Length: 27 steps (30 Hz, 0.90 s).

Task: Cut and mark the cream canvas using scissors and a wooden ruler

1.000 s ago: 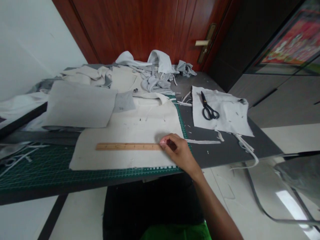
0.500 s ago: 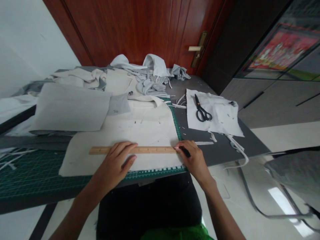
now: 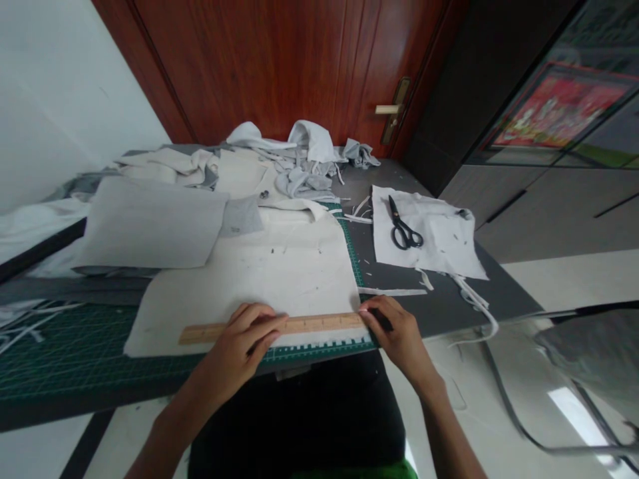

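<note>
A wooden ruler (image 3: 309, 324) lies across the near edge of a cream fabric sheet (image 3: 264, 273) on a green cutting mat (image 3: 74, 346). My left hand (image 3: 242, 342) rests flat on the ruler's middle, fingers stretched out. My right hand (image 3: 397, 332) is at the ruler's right end, fingers curled round a small dark object whose tip shows by the knuckles; I cannot make out what it is.
Black scissors (image 3: 404, 229) lie on a white cloth piece (image 3: 439, 236) to the right on the grey table (image 3: 399, 306). A grey fabric sheet (image 3: 150, 223) and heaped cloth scraps (image 3: 299, 159) sit behind. A wooden door (image 3: 279, 60) stands beyond.
The ruler has slid toward me to the fabric's near edge, with both hands following it. A second ago only my right hand was in view.
</note>
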Available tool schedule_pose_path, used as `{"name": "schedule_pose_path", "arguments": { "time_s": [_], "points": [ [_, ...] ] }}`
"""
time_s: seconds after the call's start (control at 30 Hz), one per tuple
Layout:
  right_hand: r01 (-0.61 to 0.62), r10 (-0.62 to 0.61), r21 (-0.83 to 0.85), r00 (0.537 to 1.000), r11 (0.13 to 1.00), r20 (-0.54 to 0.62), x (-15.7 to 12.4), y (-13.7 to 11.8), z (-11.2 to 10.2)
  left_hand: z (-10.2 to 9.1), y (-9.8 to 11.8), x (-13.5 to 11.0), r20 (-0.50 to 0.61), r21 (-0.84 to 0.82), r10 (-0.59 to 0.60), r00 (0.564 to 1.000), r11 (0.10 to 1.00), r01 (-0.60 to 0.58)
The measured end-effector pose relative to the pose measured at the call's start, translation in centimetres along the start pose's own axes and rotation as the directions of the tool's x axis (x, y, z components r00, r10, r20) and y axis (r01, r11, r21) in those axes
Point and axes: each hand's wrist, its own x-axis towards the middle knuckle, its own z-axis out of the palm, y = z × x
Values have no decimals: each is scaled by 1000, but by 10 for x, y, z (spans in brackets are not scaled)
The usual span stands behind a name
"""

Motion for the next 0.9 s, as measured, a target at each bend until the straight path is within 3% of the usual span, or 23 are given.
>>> {"name": "schedule_pose_path", "arguments": {
  "time_s": [0.5,0.9],
  "points": [
    [53,-57,-46,995,998,-87,0,0,9,2,3,-1,-55,-11,1,998,1000,-1],
    [37,-44,-93,997,995,-68,-2,-3,6,2,-2,-3,-59,-55,102,993,993,-105]
  ]
}}
